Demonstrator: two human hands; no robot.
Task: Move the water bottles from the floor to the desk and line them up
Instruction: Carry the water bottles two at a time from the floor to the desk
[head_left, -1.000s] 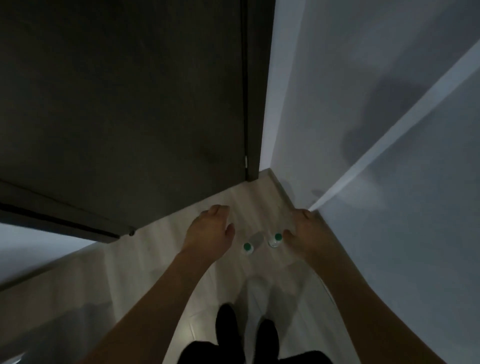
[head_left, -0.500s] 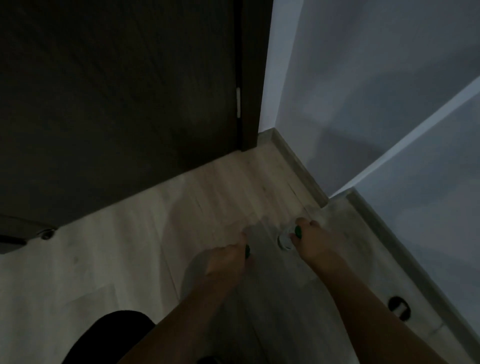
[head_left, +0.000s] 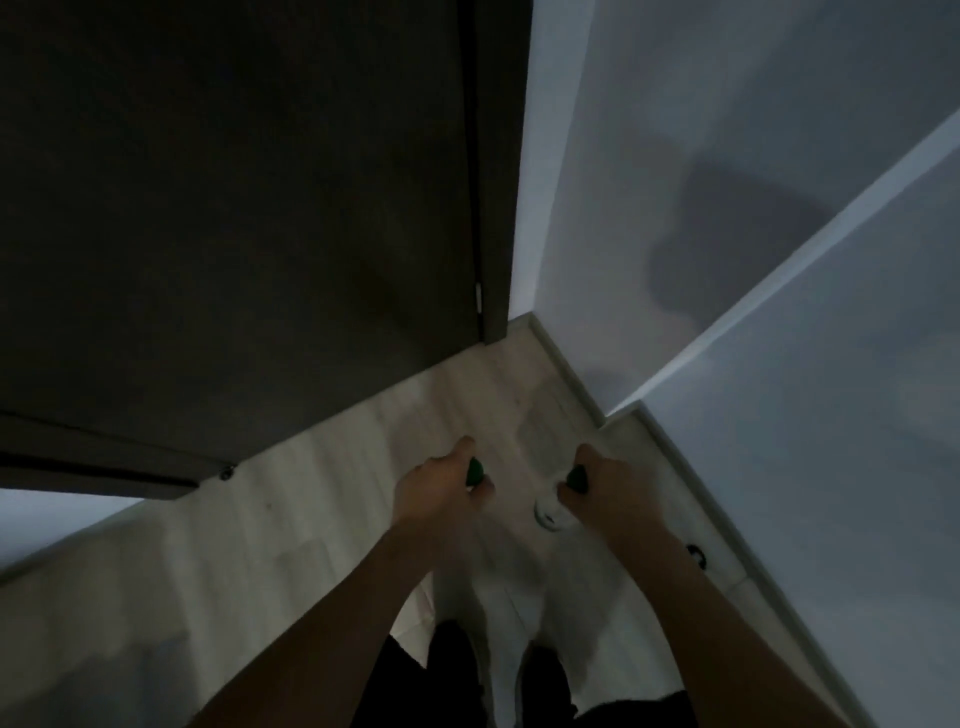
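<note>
A dark door (head_left: 234, 208) and pale walls meet over the wood floor (head_left: 311, 519). The left hand (head_left: 434, 491) is closed on one green-capped bottle (head_left: 474, 472), the right hand (head_left: 605, 491) on another (head_left: 553, 506), both low over the floor. This looks like the pickup step; next comes carrying them to the tabletop, which is out of view.

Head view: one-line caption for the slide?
Left hand and right hand each grip a green-capped water bottle by its top above the pale wood floor, beside a dark door.
</note>
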